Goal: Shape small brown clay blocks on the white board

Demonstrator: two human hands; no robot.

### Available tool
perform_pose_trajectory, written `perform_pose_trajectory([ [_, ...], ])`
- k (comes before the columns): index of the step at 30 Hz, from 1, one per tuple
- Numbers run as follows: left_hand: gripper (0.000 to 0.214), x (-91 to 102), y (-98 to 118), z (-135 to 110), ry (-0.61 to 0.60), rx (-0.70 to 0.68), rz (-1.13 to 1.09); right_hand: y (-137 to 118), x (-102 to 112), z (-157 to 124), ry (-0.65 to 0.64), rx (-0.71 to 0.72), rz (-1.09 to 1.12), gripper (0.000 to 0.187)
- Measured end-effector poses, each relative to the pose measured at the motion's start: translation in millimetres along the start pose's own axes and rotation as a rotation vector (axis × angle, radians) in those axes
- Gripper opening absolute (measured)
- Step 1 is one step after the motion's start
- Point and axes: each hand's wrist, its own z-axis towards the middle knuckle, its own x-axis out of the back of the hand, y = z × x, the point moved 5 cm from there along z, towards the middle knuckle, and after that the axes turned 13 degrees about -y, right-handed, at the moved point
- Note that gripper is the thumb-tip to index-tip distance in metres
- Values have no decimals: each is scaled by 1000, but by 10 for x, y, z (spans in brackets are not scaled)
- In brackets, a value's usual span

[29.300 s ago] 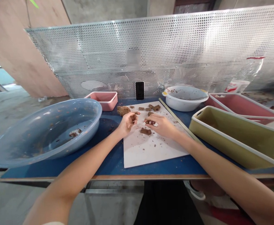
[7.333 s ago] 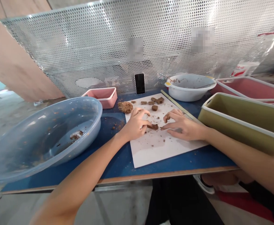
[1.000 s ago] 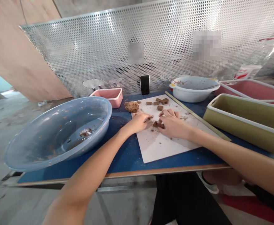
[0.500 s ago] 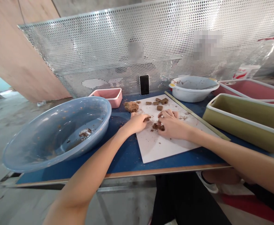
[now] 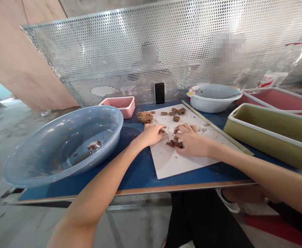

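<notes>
On the white board (image 5: 181,160) lie small brown clay pieces. My right hand (image 5: 192,141) is curled over a brown clay piece (image 5: 173,143), its fingertips pinching it against the board. My left hand (image 5: 152,132) rests at the board's left edge with fingers bent, tips on another small brown bit (image 5: 162,131). Several shaped brown clay blocks (image 5: 175,113) sit at the far end of the board, and a rough brown clay lump (image 5: 145,117) lies just off its far left corner.
A large blue basin (image 5: 63,144) with dregs stands at the left. Behind are a pink box (image 5: 120,105), a phone (image 5: 159,93) and a white bowl (image 5: 212,98). An olive tray (image 5: 269,137), a pink tray (image 5: 277,98) and a long stick (image 5: 215,127) lie at the right.
My right hand has drawn the clay piece slightly nearer me on the board. My left hand has stayed at the board's left edge.
</notes>
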Motion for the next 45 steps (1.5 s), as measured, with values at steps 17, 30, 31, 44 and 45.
perform_pose_trajectory([
  [17, 50, 20, 12, 2, 5, 15, -65, -112, -51, -227, -9, 157, -53, 10],
  [30, 51, 42, 74, -32, 0, 21, -35, -80, -99, -374, 76, 174, -47, 10],
  [31, 51, 39, 71, -29, 4, 17, -31, -74, -102, -384, 79, 162, -43, 9],
  [44, 48, 15, 39, 0, 16, 5, 4, -69, -70, -557, 95, 207, -47, 13],
  [45, 48, 14, 38, 0, 17, 4, 7, -69, -75, -577, 100, 220, -37, 14],
])
